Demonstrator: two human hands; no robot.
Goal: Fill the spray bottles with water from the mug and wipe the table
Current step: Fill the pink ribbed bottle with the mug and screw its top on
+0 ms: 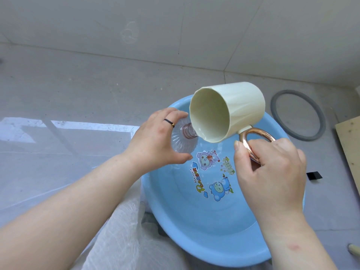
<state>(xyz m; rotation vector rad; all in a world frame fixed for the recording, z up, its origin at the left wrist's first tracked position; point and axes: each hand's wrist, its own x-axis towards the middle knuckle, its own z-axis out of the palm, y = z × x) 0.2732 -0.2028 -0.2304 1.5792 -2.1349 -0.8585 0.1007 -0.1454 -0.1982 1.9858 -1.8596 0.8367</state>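
The right hand [272, 172] has its fingers curled through the rose-gold ring handle [257, 133] of the mug [233, 106], with the thumb pressed against the handle's near side. The mug is cream and faintly faceted. It is tipped far over, so its open mouth faces left and toward the camera. Its lower lip sits just at the neck of the bottle [183, 141]; whether the two touch cannot be told, nor whether water is running.

The left hand [155, 137] grips the bottle from the left, with fingers wrapped over the top and the thumb under the near side. A thin black band [169, 122] is on one finger. The bottle is clear and ribbed, with a pinkish threaded neck and no cap. It leans so its mouth points right toward the mug.

Both hands and both things hang over the far left part of a blue basin [194, 221], which has cartoon bear stickers on its bottom. The basin's rim curves close under the left wrist and beyond the mug.

A clear plastic sheet [58, 152] covers the surface on the left, with open room there. To the right, well apart from the mug, a grey ring [290, 93] lies on the grey floor. A small black piece [314, 175] sits near the right hand, and a wooden board [350, 149] lies at the frame's edge.
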